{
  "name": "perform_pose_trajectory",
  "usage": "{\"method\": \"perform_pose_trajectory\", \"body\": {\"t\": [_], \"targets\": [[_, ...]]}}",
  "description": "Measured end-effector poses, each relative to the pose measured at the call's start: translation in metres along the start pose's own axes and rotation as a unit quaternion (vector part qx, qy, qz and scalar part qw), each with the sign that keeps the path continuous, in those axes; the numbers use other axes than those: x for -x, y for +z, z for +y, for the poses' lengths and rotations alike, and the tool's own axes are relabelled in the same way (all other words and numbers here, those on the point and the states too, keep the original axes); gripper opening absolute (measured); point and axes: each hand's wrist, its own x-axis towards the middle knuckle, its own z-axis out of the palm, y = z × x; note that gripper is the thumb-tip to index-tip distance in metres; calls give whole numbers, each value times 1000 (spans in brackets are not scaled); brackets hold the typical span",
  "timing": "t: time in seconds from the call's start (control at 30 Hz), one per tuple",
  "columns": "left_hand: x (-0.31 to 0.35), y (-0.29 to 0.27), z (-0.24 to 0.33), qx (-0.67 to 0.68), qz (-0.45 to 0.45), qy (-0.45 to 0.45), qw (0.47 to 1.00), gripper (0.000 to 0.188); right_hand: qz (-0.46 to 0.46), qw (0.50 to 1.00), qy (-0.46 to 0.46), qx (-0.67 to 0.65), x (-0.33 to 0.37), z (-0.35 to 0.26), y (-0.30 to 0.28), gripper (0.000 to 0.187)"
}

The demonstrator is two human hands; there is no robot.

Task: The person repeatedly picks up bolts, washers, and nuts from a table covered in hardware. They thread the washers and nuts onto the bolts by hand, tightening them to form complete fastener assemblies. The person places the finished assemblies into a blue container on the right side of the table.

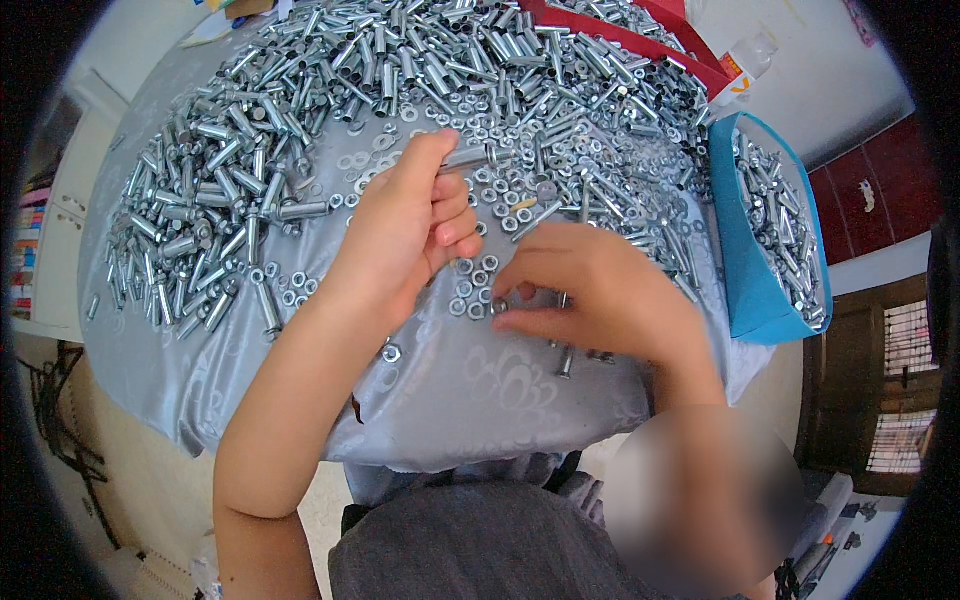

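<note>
My left hand (405, 215) is closed above the middle of the table. Its thumb and curled fingers hold a silvery sleeve anchor bolt (466, 160) that points to the right, with a washer or nut near its far end. Lower and to the right, my right hand (605, 285) bends over the cloth. Between its thumb and fingertips is a small hex nut (499, 307). A little cluster of loose nuts (465, 290) lies just left of those fingertips. Under the right palm, a few bolts (566, 362) partly show.
A big heap of metal sleeves and bolts (220, 180) curves round the far and left sides of the grey cloth (430, 400). Washers and nuts lie mid-table. At the right edge stands a blue bin (740, 270) full of bolts; a red box (630, 38) and a bottle (750, 62) are farther back.
</note>
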Motion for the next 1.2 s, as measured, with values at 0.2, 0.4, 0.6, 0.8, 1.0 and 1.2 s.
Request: {"method": "perform_pose_trajectory", "body": {"t": [0.2, 0.4, 0.6, 0.8, 1.0, 1.2], "targets": [[1, 5, 2, -2, -7, -3, 1000, 43, 298, 943, 41, -143, 4, -1, -12, 23], [7, 7, -3, -26, -33, -16, 999, 40, 340, 916, 46, -206, -7, 3, 3, 23], [7, 9, -7, -72, -19, 25, 997, 34, 331, 925, 40, -180, -6, 4, 3, 24], [7, 8, -10, -66, -40, 42, 996, 33, 333, 919, 52, -206, -5, 1, 3, 20], [8, 10, -10, -104, -32, 69, 992, 32, 238, 947, 129, -173, -2, 3, 0, 12], [11, 12, -8, -92, -43, 61, 993, 31, 338, 926, 35, -164, -5, -2, -1, 12]]}}
